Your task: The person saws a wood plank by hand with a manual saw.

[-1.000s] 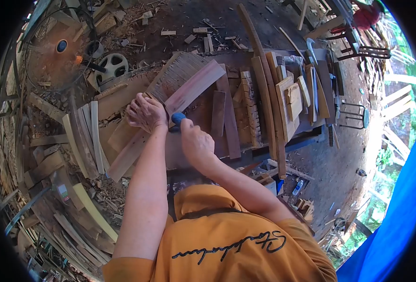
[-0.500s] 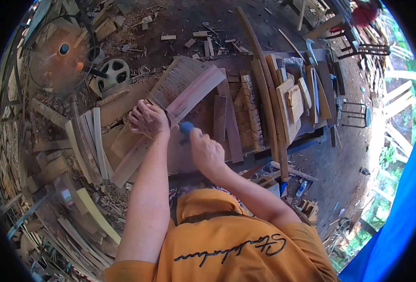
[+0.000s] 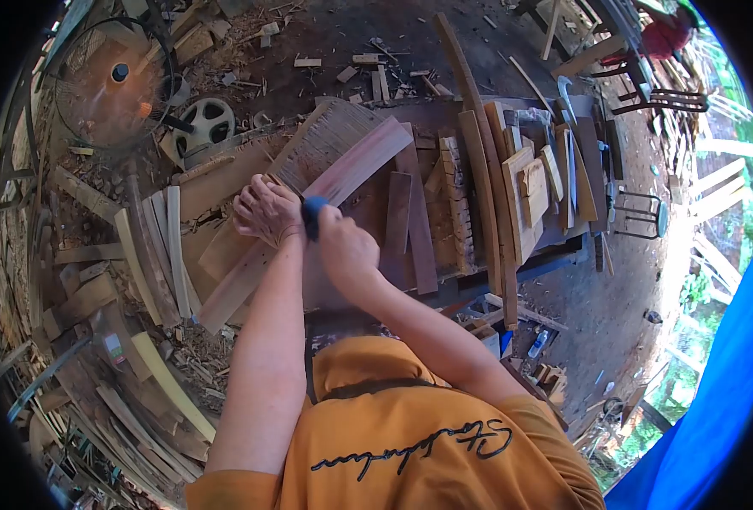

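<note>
1. The right hand (image 3: 346, 248) is closed in a fist around a blue-handled tool (image 3: 312, 216); only the blue grip shows above the knuckles, and the working end is hidden, so what kind of tool it is cannot be told
2. The left hand (image 3: 266, 209) lies palm down with its fingers curled, pressing on a long reddish plank (image 3: 355, 164); it grips nothing else
3. The two hands are just beside each other, with the blue grip between them and touching the plank's edge
4. The plank runs at a slant across the desk (image 3: 431, 110), from its lower end near a stack of pale boards (image 3: 159, 246) up to its far end by a ridged grey board (image 3: 325, 136) that lies under it
5. To the right of the plank, several dark slats (image 3: 410, 225) lie lengthwise on the desk, and beyond them a long curved strip (image 3: 470, 136) of wood arches from the top of the view down past the desk's front edge
6. Further right sit pale wooden blocks (image 3: 525, 183) and a metal blade (image 3: 568, 102)
7. At upper left a caged fan (image 3: 113, 81) stands beside a small wheel (image 3: 208, 117), on ground strewn with offcuts (image 3: 368, 72)
8. The person's orange shirt (image 3: 410, 433) fills the lower part of the view
</note>
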A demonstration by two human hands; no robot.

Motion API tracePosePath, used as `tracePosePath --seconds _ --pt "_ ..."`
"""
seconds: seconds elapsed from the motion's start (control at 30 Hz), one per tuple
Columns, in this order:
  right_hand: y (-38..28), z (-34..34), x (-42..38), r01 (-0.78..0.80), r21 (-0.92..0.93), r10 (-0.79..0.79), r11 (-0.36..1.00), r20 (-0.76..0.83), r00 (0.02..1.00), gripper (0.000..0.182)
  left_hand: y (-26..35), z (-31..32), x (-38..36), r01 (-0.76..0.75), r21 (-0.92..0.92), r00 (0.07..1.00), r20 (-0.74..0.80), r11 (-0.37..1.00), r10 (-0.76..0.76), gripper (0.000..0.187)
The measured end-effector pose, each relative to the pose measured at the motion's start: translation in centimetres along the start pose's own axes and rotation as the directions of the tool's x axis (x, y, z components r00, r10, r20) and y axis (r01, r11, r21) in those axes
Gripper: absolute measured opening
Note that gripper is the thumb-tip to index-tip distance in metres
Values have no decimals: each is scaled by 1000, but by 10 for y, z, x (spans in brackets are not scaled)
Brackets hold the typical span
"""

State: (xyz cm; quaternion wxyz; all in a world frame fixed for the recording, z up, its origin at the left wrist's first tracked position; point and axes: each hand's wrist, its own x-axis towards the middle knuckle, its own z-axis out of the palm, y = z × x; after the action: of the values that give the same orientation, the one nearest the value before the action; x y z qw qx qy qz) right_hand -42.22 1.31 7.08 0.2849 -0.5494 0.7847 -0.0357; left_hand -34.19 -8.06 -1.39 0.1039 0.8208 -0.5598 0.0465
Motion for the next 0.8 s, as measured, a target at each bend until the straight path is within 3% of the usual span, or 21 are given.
tracePosePath --seconds 0.47,0.53,0.67,0.73,0.8 --pt "26 -3 -44 0 -101 -6 995 -51 999 21 3 -4 -4 14 -43 1000 27 999 -13 23" --pt "39 -25 -61 -20 48 20 999 1 1000 18 3 -3 0 21 -23 1000 21 1000 -20 24" --pt "76 -48 -99 67 -17 -67 998 4 998 25 1 -2 -2 -8 -52 1000 19 999 9 25" --pt "81 -60 -108 3 82 2 997 -58 998 29 -1 -2 -1 -10 -53 999 31 999 12 26" --pt "82 -66 -109 -24 123 30 992 -47 998 32 0 0 -3 -33 -106 998 -61 994 27 26"
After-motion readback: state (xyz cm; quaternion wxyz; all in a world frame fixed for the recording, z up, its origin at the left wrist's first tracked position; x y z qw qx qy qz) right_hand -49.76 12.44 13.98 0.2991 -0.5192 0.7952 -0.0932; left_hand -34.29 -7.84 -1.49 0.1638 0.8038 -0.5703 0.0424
